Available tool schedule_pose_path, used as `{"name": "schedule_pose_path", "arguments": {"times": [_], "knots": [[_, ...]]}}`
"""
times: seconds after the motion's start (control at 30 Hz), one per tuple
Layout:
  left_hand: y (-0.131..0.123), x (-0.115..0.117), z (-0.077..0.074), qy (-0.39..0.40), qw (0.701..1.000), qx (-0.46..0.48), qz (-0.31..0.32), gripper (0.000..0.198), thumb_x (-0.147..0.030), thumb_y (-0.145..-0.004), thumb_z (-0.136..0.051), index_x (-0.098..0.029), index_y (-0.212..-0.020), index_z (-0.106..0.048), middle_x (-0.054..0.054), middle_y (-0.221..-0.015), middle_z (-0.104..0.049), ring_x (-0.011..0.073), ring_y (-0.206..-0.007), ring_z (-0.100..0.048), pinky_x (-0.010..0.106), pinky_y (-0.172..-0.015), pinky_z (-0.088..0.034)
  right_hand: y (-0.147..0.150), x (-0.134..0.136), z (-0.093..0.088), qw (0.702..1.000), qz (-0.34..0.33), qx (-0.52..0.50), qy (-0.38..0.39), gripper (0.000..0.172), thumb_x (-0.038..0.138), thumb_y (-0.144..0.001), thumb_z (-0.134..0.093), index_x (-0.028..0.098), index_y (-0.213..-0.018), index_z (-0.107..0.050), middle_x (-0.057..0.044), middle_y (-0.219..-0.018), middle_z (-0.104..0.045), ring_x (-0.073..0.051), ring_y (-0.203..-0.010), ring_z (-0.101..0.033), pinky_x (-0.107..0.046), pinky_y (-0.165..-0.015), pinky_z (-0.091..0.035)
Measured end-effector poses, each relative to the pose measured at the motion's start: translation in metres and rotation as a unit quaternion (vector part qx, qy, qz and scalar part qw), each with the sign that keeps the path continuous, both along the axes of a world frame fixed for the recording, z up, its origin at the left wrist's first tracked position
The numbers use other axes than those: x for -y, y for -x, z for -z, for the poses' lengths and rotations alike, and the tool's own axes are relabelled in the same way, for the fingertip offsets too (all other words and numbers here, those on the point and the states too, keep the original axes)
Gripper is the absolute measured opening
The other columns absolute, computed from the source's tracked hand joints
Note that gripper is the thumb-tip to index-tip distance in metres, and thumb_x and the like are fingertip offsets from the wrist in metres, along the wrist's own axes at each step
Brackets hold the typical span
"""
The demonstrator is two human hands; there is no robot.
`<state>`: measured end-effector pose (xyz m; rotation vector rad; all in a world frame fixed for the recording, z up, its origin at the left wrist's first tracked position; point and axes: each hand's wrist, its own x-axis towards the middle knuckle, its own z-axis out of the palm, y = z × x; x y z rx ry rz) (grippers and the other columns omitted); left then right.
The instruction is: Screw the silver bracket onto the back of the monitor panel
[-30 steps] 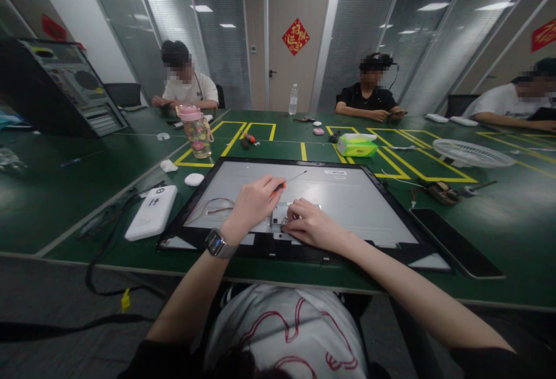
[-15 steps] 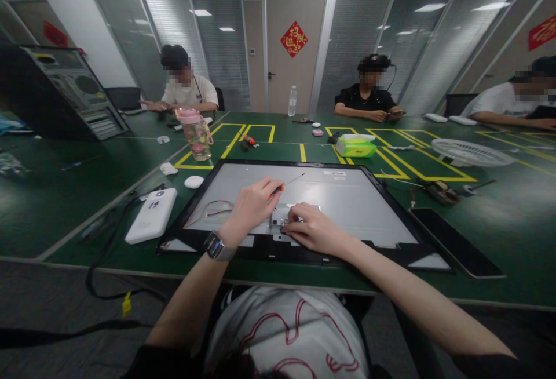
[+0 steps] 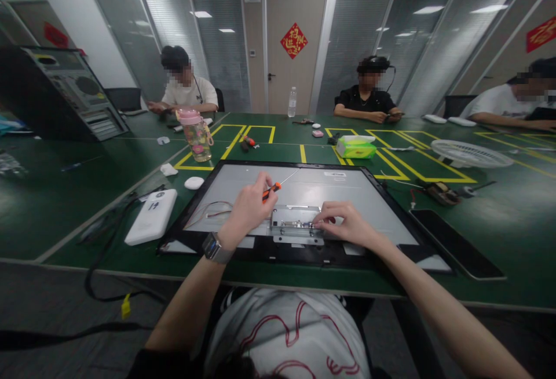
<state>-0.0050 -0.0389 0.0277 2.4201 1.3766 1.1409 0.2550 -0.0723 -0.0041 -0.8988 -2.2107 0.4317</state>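
while the left hand curls snugly around an orange-and-black screwdriver, the half-closed right hand touches a silver rectangular metal bracket, its hold impossible to tell.

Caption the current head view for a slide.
Left hand grips an orange-and-black screwdriver while the right hand works at a metal bracket on a black-framed panel.

the green table carries a flat panel, tissue pack, pink-lidded bottle.
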Motion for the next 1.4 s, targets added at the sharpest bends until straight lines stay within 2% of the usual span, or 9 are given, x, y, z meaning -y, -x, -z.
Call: {"name": "schedule_pose_path", "arguments": {"times": [0.17,0.27,0.37,0.5,0.63,0.77,0.97,1.13,1.4], "knots": [[0.000,0.003,-0.008,0.047,0.984,0.141,0.100,0.011,-0.018,-0.080,-0.059,-0.018,-0.091,-0.057,0.001,-0.082,-0.064,0.0120,-0.072,-0.061,0.025,-0.068,-0.048,0.000,0.002,0.002,0.999,0.016,0.006,0.029,0.016,0.030,-0.087,-0.066,0.018,-0.079,-0.075,-0.001,-0.061,-0.062,-0.012,-0.053,-0.051,-0.024,-0.052,-0.040],[-0.003,0.008,-0.015,0.142,0.951,0.224,0.161,0.016,-0.026,-0.078,-0.067,-0.016,-0.090,-0.062,-0.001,-0.072,-0.062,0.0094,-0.060,-0.056,0.022,-0.058,-0.046,-0.003,-0.001,0.003,0.998,0.044,-0.011,0.048,0.015,0.027,-0.085,-0.065,0.017,-0.074,-0.066,0.000,-0.062,-0.060,-0.012,-0.055,-0.052,-0.024,-0.055,-0.042],[-0.009,0.012,-0.020,0.200,0.926,0.274,0.166,0.020,-0.028,-0.074,-0.070,-0.014,-0.087,-0.064,-0.005,-0.058,-0.055,0.0074,-0.049,-0.048,0.020,-0.048,-0.040,-0.009,-0.002,0.004,0.995,0.048,-0.003,0.085,0.019,0.026,-0.084,-0.064,0.019,-0.069,-0.054,0.002,-0.062,-0.056,-0.012,-0.057,-0.051,-0.024,-0.055,-0.043],[-0.016,0.012,-0.031,0.159,0.933,0.279,0.163,0.019,-0.027,-0.071,-0.073,-0.015,-0.078,-0.060,-0.002,-0.067,-0.061,0.0085,-0.059,-0.054,0.021,-0.055,-0.044,-0.015,-0.001,0.004,0.992,0.047,0.016,0.116,0.020,0.029,-0.085,-0.062,0.019,-0.070,-0.051,0.002,-0.065,-0.055,-0.013,-0.060,-0.052,-0.025,-0.059,-0.043],[-0.021,0.007,-0.055,0.208,0.899,0.294,0.249,0.013,-0.025,-0.081,-0.059,-0.019,-0.082,-0.048,-0.008,-0.054,-0.050,0.0071,-0.048,-0.048,0.019,-0.049,-0.040,-0.016,0.000,0.005,0.988,0.032,0.024,0.147,0.015,0.030,-0.086,-0.060,0.018,-0.077,-0.057,-0.001,-0.070,-0.059,-0.015,-0.065,-0.054,-0.026,-0.062,-0.044],[-0.030,-0.008,-0.073,0.176,0.902,0.293,0.264,0.019,-0.030,-0.080,-0.068,-0.014,-0.083,-0.059,-0.002,-0.066,-0.058,0.0048,-0.050,-0.049,0.018,-0.047,-0.039,-0.017,0.000,0.006,0.984,0.031,0.037,0.172,0.017,0.032,-0.088,-0.058,0.018,-0.078,-0.059,-0.001,-0.071,-0.060,-0.015,-0.065,-0.053,-0.027,-0.063,-0.043],[-0.048,-0.029,-0.050,0.160,0.889,0.373,0.210,0.037,-0.050,-0.082,-0.065,-0.014,-0.082,-0.058,0.000,-0.073,-0.060,0.0088,-0.056,-0.062,0.020,-0.050,-0.054,-0.013,-0.002,0.007,0.977,0.036,0.055,0.203,0.031,0.042,-0.078,-0.072,0.019,-0.073,-0.053,0.003,-0.066,-0.053,-0.013,-0.061,-0.048,-0.024,-0.056,-0.037],[-0.058,-0.018,-0.025,0.177,0.879,0.383,0.223,0.033,-0.045,-0.085,-0.063,-0.018,-0.100,-0.049,-0.004,-0.068,-0.058,0.0087,-0.053,-0.062,0.017,-0.046,-0.053,-0.006,0.000,0.009,0.979,0.084,0.103,0.156,0.035,0.040,-0.075,-0.075,0.021,-0.073,-0.046,0.006,-0.064,-0.048,-0.012,-0.058,-0.042,-0.024,-0.054,-0.030],[-0.072,-0.008,-0.014,0.160,0.899,0.321,0.249,0.032,-0.042,-0.086,-0.063,-0.021,-0.104,-0.048,-0.006,-0.069,-0.056,0.0096,-0.055,-0.063,0.016,-0.044,-0.052,-0.004,0.000,0.009,0.980,0.087,0.116,0.138,0.035,0.038,-0.078,-0.072,0.021,-0.071,-0.042,0.006,-0.063,-0.046,-0.012,-0.057,-0.040,-0.024,-0.054,-0.028]]}}
